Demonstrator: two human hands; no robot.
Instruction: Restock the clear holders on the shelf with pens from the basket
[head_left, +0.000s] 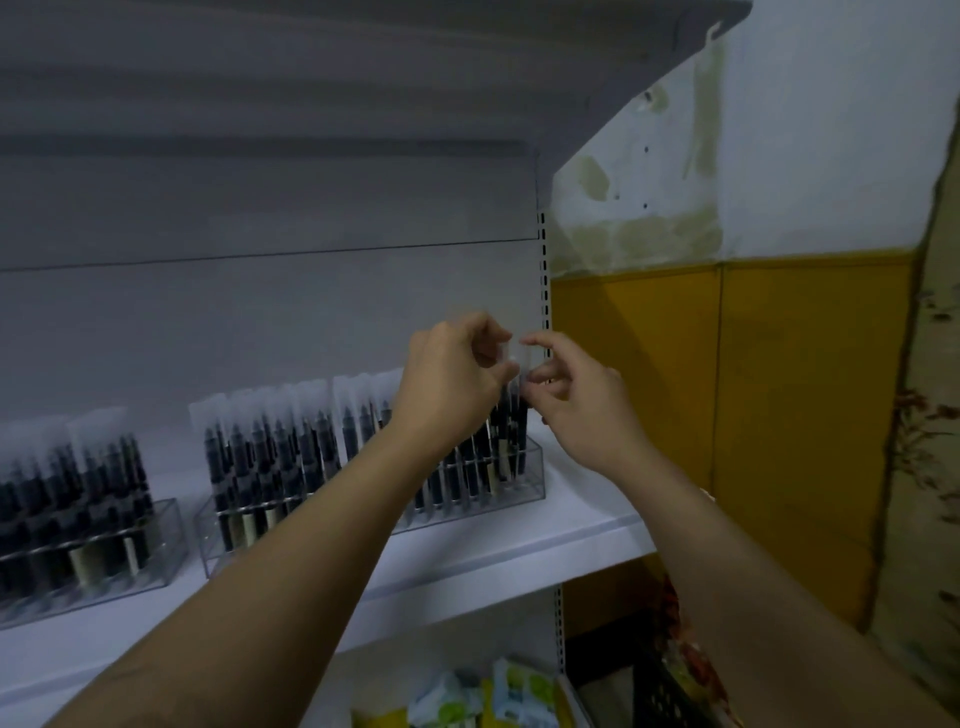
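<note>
Pen (513, 415) under handling: a dark barrel in a clear plastic sleeve. It stands nearly upright at the right-hand end of the long clear acrylic holder (537, 475), and its lower part is already among the pens seated there. The holder rests on the white shelf board (587, 519), hard against the slotted upright. A second clear holder (166, 540) stands well apart to the left and appears full.

Left hand (452, 374): fingers curled, thumb and forefinger closed on the top flap of the sleeve. Right hand (576, 400): forefinger and thumb meet the same flap from the other side, the remaining fingers loosely bent. The frame is blurred here, so exact contact cannot be confirmed, but both hands appear to pinch the sleeve rather than the barrel.

Judgement: the step in hand is seating this pen in an end slot. It is best done by keeping the barrel vertical, guiding the tip into a free hole and pressing lightly on the barrel. A push on the flap alone would buckle the soft sleeve. Neighbouring sleeves stand close and could snag or tilt, so one hand should part them.

A dark slatted crate (670, 696) shows at lower right. It is probably the basket, but its contents cannot be made out.
</note>
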